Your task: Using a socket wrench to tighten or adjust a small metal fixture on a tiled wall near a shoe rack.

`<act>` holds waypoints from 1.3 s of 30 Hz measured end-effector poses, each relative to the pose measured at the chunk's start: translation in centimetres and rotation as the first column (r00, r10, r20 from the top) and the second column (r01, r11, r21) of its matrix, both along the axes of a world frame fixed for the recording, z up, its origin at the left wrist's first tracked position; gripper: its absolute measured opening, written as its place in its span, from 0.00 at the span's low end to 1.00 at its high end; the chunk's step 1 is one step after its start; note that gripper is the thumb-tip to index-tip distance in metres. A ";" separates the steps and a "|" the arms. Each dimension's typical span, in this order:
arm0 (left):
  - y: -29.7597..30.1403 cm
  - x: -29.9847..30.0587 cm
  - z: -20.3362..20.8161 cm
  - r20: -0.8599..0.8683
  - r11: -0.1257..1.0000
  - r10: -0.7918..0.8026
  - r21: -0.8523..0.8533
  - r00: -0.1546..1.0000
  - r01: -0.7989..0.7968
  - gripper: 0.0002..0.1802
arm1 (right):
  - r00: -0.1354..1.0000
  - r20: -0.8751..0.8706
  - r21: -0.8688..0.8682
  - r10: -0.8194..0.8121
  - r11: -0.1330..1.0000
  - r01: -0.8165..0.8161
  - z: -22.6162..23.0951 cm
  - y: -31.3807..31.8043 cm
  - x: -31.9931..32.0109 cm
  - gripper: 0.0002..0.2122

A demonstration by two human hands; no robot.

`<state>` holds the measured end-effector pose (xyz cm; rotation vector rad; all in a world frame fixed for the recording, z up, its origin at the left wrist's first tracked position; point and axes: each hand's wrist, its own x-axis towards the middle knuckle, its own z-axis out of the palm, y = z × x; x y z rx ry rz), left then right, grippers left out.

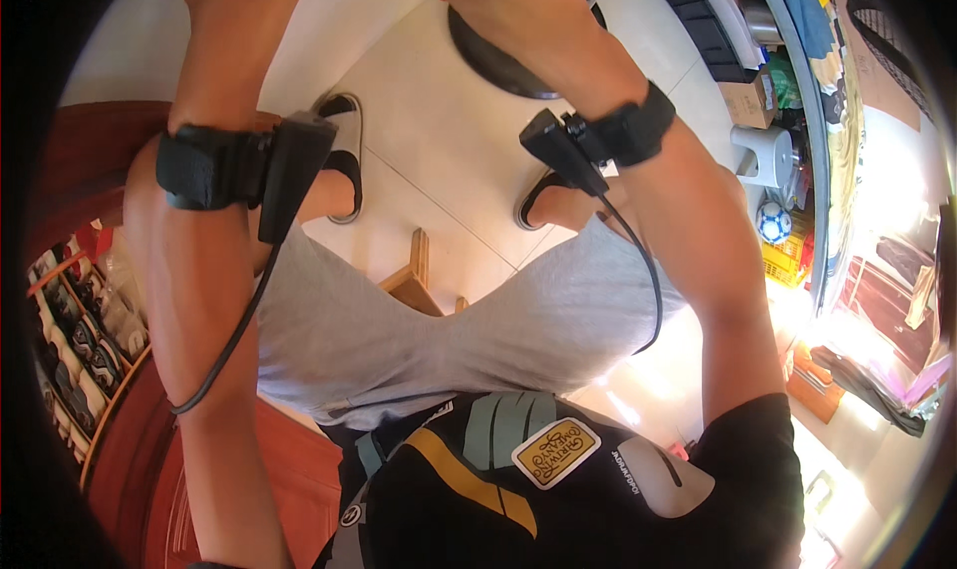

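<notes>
Both of my arms reach up past the top edge of the head view. My left forearm [199, 300] runs up the left side, and the hand beyond its wrist is outside the picture. Only the back of my right hand [513, 5] shows at the top, with a bit of a fingertip; its other fingers, and anything in them, are cut off. Beneath that hand lies a dark round object [493, 65], partly covered, whose kind I cannot make out. Black straps with box-like devices circle my left forearm [214, 167] and right forearm [638, 125], each with a cable.
My slippered feet rest on the tiled floor [429, 185], around a wooden stool [414, 280]. A reddish-brown cabinet [249, 489] with shoes [90, 340] is at left. Along the right stand a white plastic stool [763, 155], a blue-and-white ball [774, 222] and a yellow basket [788, 260].
</notes>
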<state>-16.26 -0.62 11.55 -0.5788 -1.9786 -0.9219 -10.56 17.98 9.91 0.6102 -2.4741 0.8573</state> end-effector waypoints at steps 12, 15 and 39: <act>0.6 2.9 2.6 0.190 0.912 -0.080 0.410 0.978 -0.005 0.07 | 0.903 0.399 -0.479 0.157 0.876 0.059 12.3 2.3 9.1 0.08; -0.9 2.7 2.2 0.208 0.920 0.038 0.375 0.977 -0.116 0.08 | 0.889 0.458 -0.395 0.007 0.897 0.196 14.5 -0.1 11.5 0.07; 0.5 4.2 3.7 0.080 0.841 -0.101 0.540 0.992 0.042 0.09 | 0.966 0.252 -0.563 -0.051 0.805 0.189 15.6 4.9 13.8 0.08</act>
